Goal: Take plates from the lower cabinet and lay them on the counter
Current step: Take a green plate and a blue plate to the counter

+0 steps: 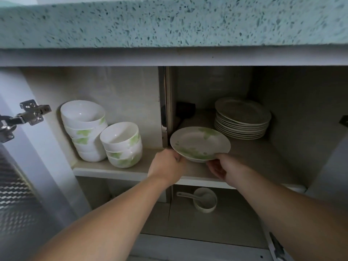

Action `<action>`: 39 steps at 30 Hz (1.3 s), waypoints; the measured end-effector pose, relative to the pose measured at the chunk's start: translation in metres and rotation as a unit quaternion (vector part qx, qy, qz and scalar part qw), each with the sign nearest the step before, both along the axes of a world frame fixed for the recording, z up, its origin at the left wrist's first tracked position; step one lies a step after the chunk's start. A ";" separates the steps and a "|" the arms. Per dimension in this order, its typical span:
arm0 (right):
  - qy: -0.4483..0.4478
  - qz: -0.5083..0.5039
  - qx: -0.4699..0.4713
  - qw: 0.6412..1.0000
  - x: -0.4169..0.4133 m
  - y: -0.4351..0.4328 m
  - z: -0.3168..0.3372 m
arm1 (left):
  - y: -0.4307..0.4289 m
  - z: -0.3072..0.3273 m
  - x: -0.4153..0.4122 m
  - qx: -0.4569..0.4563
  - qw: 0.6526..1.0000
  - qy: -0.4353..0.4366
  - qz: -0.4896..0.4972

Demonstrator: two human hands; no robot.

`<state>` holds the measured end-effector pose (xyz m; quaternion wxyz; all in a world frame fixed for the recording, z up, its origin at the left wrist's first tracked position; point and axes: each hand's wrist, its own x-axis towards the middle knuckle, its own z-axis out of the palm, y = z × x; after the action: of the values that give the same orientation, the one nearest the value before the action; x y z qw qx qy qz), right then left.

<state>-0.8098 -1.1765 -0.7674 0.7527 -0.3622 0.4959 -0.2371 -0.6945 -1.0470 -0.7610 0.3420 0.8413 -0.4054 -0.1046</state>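
Both hands hold one white plate with a green leaf pattern (pixel 200 142) at the front of the cabinet's upper shelf (pixel 131 171), just right of the middle upright (pixel 165 110). The left hand (pixel 165 164) grips the plate's near left rim, its fingers curled under the edge. The right hand (pixel 223 167) cups the near right edge from below, with its fingers tucked beneath the plate. The plate tilts slightly toward the camera, and I cannot tell whether its base touches the shelf.

Behind it, toward the back right of the same compartment, stands a stack of matching plates (pixel 243 119), apart from the held one. In the left compartment two stacks of white and green bowls (pixel 84 129) (pixel 122 146) sit side by side, the taller one leaning. On the lower shelf a small white bowl (pixel 206 202) holds a white spoon (pixel 183 194). The speckled green table (pixel 169 21) runs across the top. A metal hinge (pixel 32 112) shows on the open left door (pixel 17 185).
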 end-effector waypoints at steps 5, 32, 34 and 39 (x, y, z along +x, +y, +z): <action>-0.012 -0.016 -0.006 1.000 -0.003 0.000 0.002 | 0.002 0.005 -0.009 -0.033 0.997 0.073 0.011; -0.040 -0.094 -0.102 0.990 -0.011 0.045 0.024 | -0.004 -0.001 -0.029 -0.304 0.719 0.622 0.066; -0.058 -0.096 -0.095 0.989 -0.009 0.051 0.027 | 0.000 -0.002 -0.029 -0.324 0.706 0.627 0.054; -0.077 -0.105 -0.082 0.988 -0.009 0.060 0.029 | 0.004 -0.002 -0.034 -0.364 0.676 0.636 0.074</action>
<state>-0.8186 -1.1162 -0.7387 0.7274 -0.3494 0.4508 -0.3814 -0.7287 -1.0434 -0.7632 0.8034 0.4081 -0.0324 -0.4324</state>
